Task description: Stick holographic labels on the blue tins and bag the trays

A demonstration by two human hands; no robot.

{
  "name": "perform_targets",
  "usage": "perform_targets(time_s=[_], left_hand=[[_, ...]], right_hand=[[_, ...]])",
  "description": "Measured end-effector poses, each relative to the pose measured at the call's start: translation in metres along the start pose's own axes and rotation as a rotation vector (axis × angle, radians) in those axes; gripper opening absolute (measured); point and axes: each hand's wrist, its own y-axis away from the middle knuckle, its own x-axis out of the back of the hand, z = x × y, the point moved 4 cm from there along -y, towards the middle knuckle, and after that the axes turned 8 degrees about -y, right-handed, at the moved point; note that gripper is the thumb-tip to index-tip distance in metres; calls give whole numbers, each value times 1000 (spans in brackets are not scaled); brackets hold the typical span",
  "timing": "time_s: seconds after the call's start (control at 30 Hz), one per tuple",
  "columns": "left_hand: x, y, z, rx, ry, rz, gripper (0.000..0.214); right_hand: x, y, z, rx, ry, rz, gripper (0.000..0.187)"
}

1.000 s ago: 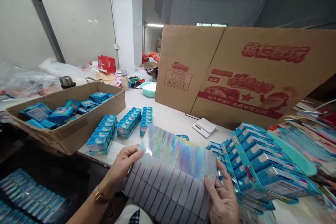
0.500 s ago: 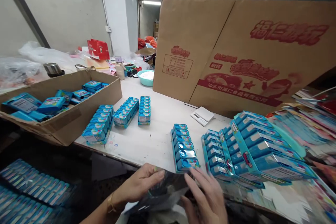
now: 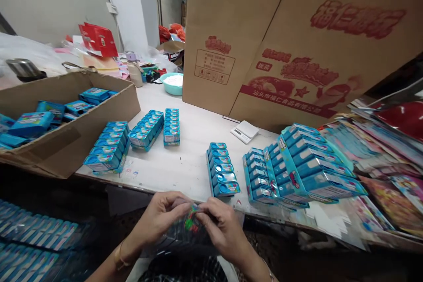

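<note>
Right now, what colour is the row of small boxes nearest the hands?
Mostly blue; the row of small boxes shows best in the head view.

Left hand (image 3: pixel 165 213) and right hand (image 3: pixel 221 224) pinch close together, lower centre.
Fingers and the 2 thumbs bend inward; left forearm (image 3: pixel 132 237) slants up from lower left, right forearm (image 3: pixel 247 256) from lower right.

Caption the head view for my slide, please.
Left hand and right hand pinch a shiny sheet beside a white table bearing blue boxes.
</note>
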Motion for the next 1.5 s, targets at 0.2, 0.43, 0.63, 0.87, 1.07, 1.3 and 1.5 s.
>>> perform_targets(time_s=[0.2, 0.43, 0.63, 0.87, 1.07, 1.3, 1.5], left_hand=[[-1, 1, 25, -286, -344, -18, 36], [4, -2, 36, -264, -668, -116, 19], [5, 5, 35, -216, -703, -105, 20], [11, 12, 41, -211, -735, -78, 22], [20, 17, 40, -147, -678, -12, 24], [29, 16, 47, -97, -597, 65, 26], [30, 19, 47, 55, -536, 124, 33]], right_hand=[[10, -3, -1, 28, 43, -30, 19], [19, 7, -2, 14, 78, -119, 16], [19, 18, 3, 2, 133, -152, 23], [20, 24, 10, 44, 195, -228, 25], [31, 31, 12, -17, 270, -283, 32], [53, 39, 13, -10, 231, -256, 49], [65, 49, 7, -49, 59, -336, 29]])
